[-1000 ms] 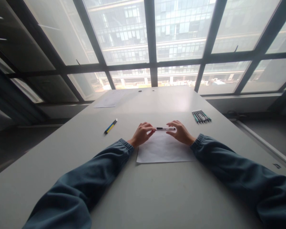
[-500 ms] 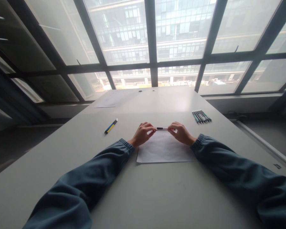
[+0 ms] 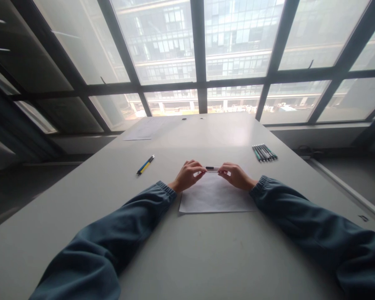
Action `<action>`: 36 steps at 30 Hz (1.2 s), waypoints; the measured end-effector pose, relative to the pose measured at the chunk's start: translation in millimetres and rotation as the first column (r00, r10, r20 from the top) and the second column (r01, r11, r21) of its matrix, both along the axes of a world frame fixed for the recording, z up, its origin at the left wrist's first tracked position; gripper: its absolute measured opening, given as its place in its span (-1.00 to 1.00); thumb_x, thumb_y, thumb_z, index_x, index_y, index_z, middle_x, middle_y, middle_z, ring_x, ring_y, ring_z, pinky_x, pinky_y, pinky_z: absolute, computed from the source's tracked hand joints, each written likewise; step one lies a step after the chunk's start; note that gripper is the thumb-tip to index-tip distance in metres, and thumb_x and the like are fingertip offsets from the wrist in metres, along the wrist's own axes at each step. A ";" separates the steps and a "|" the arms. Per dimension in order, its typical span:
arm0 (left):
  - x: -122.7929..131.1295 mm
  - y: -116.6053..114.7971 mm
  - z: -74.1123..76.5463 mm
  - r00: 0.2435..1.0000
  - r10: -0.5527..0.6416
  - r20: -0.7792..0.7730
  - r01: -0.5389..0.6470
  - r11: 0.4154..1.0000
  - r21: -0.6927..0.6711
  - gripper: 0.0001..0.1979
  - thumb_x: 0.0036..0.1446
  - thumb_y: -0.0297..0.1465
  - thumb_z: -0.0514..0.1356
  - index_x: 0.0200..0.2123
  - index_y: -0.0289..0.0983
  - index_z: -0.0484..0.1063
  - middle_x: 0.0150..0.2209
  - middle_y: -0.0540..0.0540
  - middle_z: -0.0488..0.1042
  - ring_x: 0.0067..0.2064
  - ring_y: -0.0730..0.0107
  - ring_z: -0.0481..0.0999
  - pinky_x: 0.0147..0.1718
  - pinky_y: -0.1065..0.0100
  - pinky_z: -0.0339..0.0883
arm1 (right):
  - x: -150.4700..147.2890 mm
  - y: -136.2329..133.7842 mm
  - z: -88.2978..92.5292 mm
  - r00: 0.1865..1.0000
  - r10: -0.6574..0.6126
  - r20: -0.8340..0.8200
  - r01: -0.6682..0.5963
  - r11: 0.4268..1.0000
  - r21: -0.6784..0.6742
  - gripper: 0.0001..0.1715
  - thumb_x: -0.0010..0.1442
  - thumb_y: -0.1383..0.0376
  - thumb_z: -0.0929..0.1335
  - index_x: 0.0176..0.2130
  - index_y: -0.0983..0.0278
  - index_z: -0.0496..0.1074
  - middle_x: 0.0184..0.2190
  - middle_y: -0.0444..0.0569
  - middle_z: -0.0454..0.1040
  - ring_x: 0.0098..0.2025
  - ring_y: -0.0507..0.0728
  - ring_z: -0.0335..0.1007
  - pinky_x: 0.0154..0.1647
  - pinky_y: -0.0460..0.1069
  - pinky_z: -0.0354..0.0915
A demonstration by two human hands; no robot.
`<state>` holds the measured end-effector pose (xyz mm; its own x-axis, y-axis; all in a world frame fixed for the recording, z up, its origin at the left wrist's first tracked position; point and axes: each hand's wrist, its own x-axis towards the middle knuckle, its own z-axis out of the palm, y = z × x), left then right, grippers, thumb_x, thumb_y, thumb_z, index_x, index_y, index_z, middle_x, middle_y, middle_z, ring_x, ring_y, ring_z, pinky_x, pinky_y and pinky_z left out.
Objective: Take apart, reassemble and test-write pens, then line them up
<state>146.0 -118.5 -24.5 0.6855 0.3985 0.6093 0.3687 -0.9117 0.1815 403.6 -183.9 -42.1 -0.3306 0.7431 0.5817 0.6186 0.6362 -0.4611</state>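
Note:
On the white table, a slim pen (image 3: pixel 209 168) with a black section and a pale barrel spans the gap between my hands. My left hand (image 3: pixel 190 174) is closed in a pinch at its left end. At the other end, the thumb and fingers of my right hand (image 3: pixel 233 174) are pinched together. The fingers hide both pen tips. Just below the pen runs a thin dark line; whether it is a slender part or a shadow, I cannot tell. Under my hands lies a white sheet of paper (image 3: pixel 217 196).
Left of my hands, a blue pen and a yellow pen (image 3: pixel 146 165) lie side by side. A row of several pens (image 3: pixel 265 153) lies to the right. More paper (image 3: pixel 139 132) rests at the table's far left, with large windows behind.
My right fingertips have shifted slightly left and down along the pen, and a thin dark line now shows below it. My left hand has barely moved.

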 end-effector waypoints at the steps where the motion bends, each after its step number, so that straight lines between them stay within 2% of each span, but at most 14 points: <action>1: -0.1 0.6 -0.4 1.000 0.003 0.003 -0.003 1.000 0.002 -0.85 0.32 -0.35 0.20 -0.20 -0.16 0.60 -0.26 -0.06 0.60 -0.16 0.31 0.51 -0.10 0.23 0.27 | 0.4 0.4 -0.5 1.000 -0.016 0.002 0.016 1.000 0.014 -0.83 0.32 0.30 0.35 -0.29 0.24 0.55 -0.38 -0.04 0.48 -0.33 0.10 0.39 -0.26 0.00 0.32; 5: -1.4 3.7 -3.0 0.999 0.053 -0.003 -0.053 0.999 -0.010 -0.84 0.31 -0.31 0.21 -0.20 -0.18 0.60 -0.26 -0.08 0.61 -0.14 0.28 0.52 -0.09 0.22 0.28 | 5.5 5.2 -5.3 0.995 -0.101 0.019 0.099 0.992 0.082 -0.82 0.30 0.33 0.37 -0.34 0.23 0.56 -0.34 0.00 0.50 -0.25 0.15 0.38 -0.18 0.05 0.33; 9: -2.9 6.5 -5.6 0.993 0.115 0.009 -0.115 0.993 -0.026 -0.82 0.31 -0.29 0.22 -0.29 -0.19 0.60 -0.29 -0.08 0.63 -0.15 0.27 0.54 -0.09 0.21 0.29 | 12.1 9.9 -10.7 0.985 -0.172 0.010 0.171 0.982 0.082 -0.81 0.28 0.36 0.38 -0.36 0.22 0.57 -0.33 0.02 0.50 -0.22 0.19 0.37 -0.17 0.07 0.33; 12: -3.5 8.1 -7.6 0.994 0.110 0.005 -0.110 0.994 -0.029 -0.84 0.29 -0.29 0.24 -0.28 -0.18 0.61 -0.29 -0.07 0.63 -0.15 0.26 0.55 -0.09 0.21 0.29 | 14.0 10.9 -12.0 0.976 -0.219 0.015 0.217 0.973 0.081 -0.83 0.27 0.38 0.38 -0.33 0.22 0.58 -0.34 0.02 0.50 -0.22 0.20 0.36 -0.16 0.09 0.33; 15: -3.8 9.0 -9.5 0.997 0.078 -0.017 -0.079 0.997 -0.024 -0.87 0.28 -0.31 0.25 -0.25 -0.16 0.61 -0.28 -0.06 0.64 -0.15 0.27 0.56 -0.09 0.21 0.28 | 12.9 10.3 -11.3 0.975 -0.220 0.036 0.217 0.973 0.073 -0.86 0.25 0.40 0.40 -0.28 0.22 0.58 -0.36 0.01 0.51 -0.24 0.19 0.36 -0.17 0.08 0.32; 20: -3.5 7.2 -8.7 0.997 0.038 -0.073 -0.040 0.999 -0.030 -0.90 0.26 -0.36 0.25 -0.23 -0.16 0.61 -0.29 -0.04 0.65 -0.17 0.29 0.57 -0.10 0.22 0.28 | 10.6 8.8 -10.0 0.974 -0.213 0.072 0.208 0.976 0.066 -0.83 0.24 0.42 0.39 -0.36 0.23 0.55 -0.37 -0.01 0.52 -0.24 0.19 0.35 -0.18 0.06 0.29; 29: -4.1 7.1 -8.3 0.989 0.015 -0.144 -0.021 0.999 -0.045 -0.93 0.22 -0.36 0.29 -0.27 -0.15 0.60 -0.31 -0.02 0.65 -0.19 0.29 0.57 -0.09 0.21 0.30 | 10.0 3.9 -6.1 0.952 -0.192 0.240 0.179 0.981 0.076 -0.82 0.18 0.44 0.42 -0.41 0.21 0.58 -0.35 0.00 0.56 -0.22 0.20 0.35 -0.13 0.10 0.25; 33: -3.4 7.7 -9.6 0.995 -0.017 -0.099 0.011 0.998 -0.062 -0.84 0.30 -0.30 0.22 -0.25 -0.16 0.61 -0.30 -0.05 0.65 -0.22 0.29 0.56 -0.10 0.21 0.35 | 10.4 2.4 -3.9 0.951 -0.182 0.250 0.166 0.983 0.083 -0.82 0.20 0.39 0.42 -0.41 0.18 0.60 -0.36 -0.01 0.56 -0.23 0.20 0.34 -0.13 0.11 0.26; 36: -3.0 7.3 -7.4 1.000 0.012 0.027 -0.010 0.997 -0.075 -0.75 0.37 -0.27 0.13 -0.23 -0.19 0.60 -0.29 -0.09 0.65 -0.22 0.28 0.56 -0.10 0.19 0.39 | 10.9 2.8 -3.7 0.968 -0.189 0.164 0.176 0.980 0.091 -0.79 0.26 0.34 0.39 -0.39 0.18 0.61 -0.36 -0.01 0.56 -0.25 0.19 0.35 -0.14 0.11 0.28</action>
